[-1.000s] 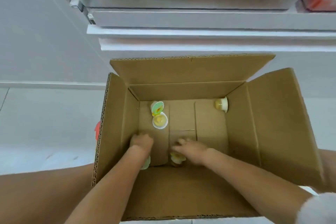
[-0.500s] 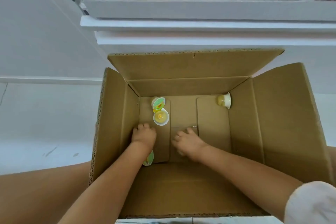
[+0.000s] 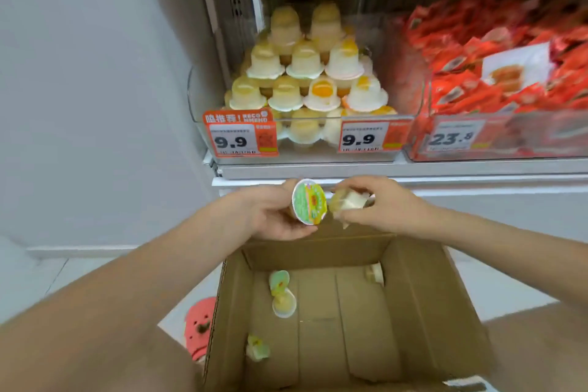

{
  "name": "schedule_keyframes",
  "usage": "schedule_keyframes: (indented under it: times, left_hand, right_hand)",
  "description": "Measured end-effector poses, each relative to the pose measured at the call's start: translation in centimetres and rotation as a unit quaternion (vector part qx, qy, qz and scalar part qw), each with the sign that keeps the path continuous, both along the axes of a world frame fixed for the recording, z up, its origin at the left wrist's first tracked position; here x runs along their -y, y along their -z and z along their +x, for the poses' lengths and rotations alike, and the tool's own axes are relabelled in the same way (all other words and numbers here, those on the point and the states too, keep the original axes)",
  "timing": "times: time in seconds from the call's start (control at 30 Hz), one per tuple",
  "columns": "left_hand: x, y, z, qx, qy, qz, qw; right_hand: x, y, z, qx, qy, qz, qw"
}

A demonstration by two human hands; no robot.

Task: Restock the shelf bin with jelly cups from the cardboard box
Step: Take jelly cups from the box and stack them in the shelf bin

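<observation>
Shelf bin (image 3: 203,95) far, nearly full | left hand (image 3: 270,216), right hand (image 3: 378,210) each grip a jelly cup — four left in cardboard box (image 3: 423,305)

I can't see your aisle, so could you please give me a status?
Left hand holds a jelly cup; right hand another. Four remain in box. Nothing blocking the bin.

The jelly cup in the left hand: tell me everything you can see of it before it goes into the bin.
The jelly cup is a small plastic cup sealed with a round foil lid, printed green with a yellow and red design and edged by a white rim. It lies tipped on its side, lid facing the camera, so the body is almost wholly hidden. The left hand grips it from behind and below, holding it above the cardboard box and below the shelf bin. Whether it touches the right hand's cup cannot be told.
</observation>
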State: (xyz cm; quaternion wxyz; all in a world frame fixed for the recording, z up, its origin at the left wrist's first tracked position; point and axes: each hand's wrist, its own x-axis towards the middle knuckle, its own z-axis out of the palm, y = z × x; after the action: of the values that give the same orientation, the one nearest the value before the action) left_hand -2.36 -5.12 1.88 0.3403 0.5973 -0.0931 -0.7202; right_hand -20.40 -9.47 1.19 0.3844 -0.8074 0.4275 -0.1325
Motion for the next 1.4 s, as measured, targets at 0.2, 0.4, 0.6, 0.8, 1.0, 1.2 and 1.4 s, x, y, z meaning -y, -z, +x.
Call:
schedule_keyframes:
  times: [0.2, 0.4, 0.6, 0.8, 1.0, 1.2, 1.4]
  left_hand:
    - [-0.5, -4.7, 0.1, -0.135, -0.101, -0.079, 0.983]
    - [-0.3, -5.7, -0.9, -0.199, -0.059, -0.151, 0.967]
    - [-0.2, -5.7, -0.7, -0.221, -0.045, -0.210, 0.951]
    - [-0.9, -5.7, -1.3, -0.240, -0.056, -0.216, 0.945]
    - [-1.1, -6.0, -1.5, -0.161, -0.046, -0.206, 0.964]
    - [-1.1, -6.1, -0.1, -0.115, 0.007, -0.182, 0.977]
    - [-0.9, -5.7, 3.3, 0.364, 0.049, -0.176, 0.913]
  right_hand:
    - [-0.5, -6.1, -0.2, 0.335, 0.122, 0.087, 0.930]
    - [-1.0, -5.7, 1.4, 0.342, 0.042, 0.051, 0.937]
    - [-0.1, -5.8, 1.2, 0.303, -0.004, 0.019, 0.953]
    - [-0.5, -5.7, 0.6, 0.268, -0.023, -0.034, 0.963]
    - [-0.9, -5.8, 0.3, 0.235, -0.038, -0.035, 0.971]
    - [-0.3, -6.0, 1.3, 0.227, -0.021, -0.028, 0.973]
    - [3.3, -9.5, 5.5, 0.209, 0.057, -0.097, 0.972]
